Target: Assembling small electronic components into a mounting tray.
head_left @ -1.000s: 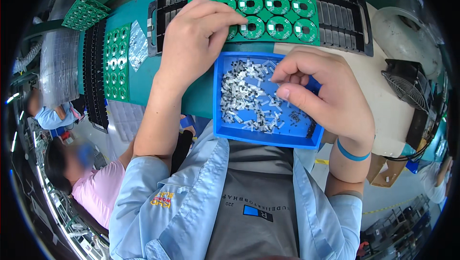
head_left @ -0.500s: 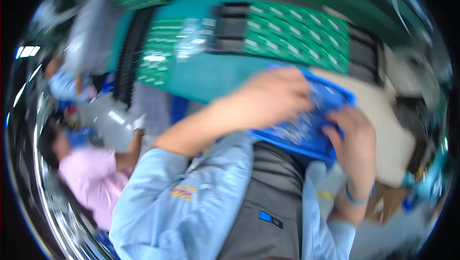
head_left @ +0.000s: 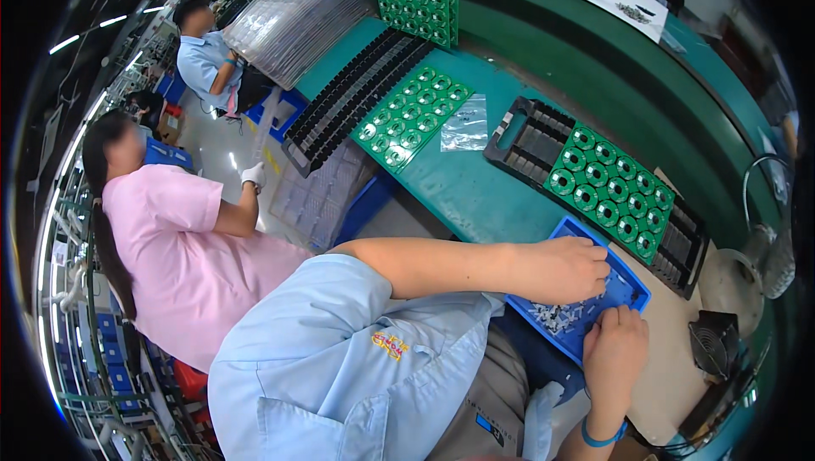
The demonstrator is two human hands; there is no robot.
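A blue plastic tray (head_left: 632,288) lies close to my body at the table's near edge, tilted in the view. Small pale, elongated parts (head_left: 556,318) are heaped in its near left portion; their exact kind is too small to tell. My left hand (head_left: 567,270) reaches across the tray with its fingers curled down. At the tray's near right side, my right hand (head_left: 615,349) is bent inward, fingertips drawn together over the rim. Anything pinched in either hand is hidden.
Beyond the tray, a green panel of round circuit boards (head_left: 607,193) rests on a black slotted rack (head_left: 522,143). Another board panel (head_left: 416,117), a clear bag (head_left: 464,124) and a long black rack (head_left: 361,96) occupy the green table (head_left: 441,198). A person in pink (head_left: 174,232) is at left.
The view has swung and sharpened, bringing the people at left further into it. My right hand's fingers, spread apart before, are now drawn together. My left hand stays over the tray.
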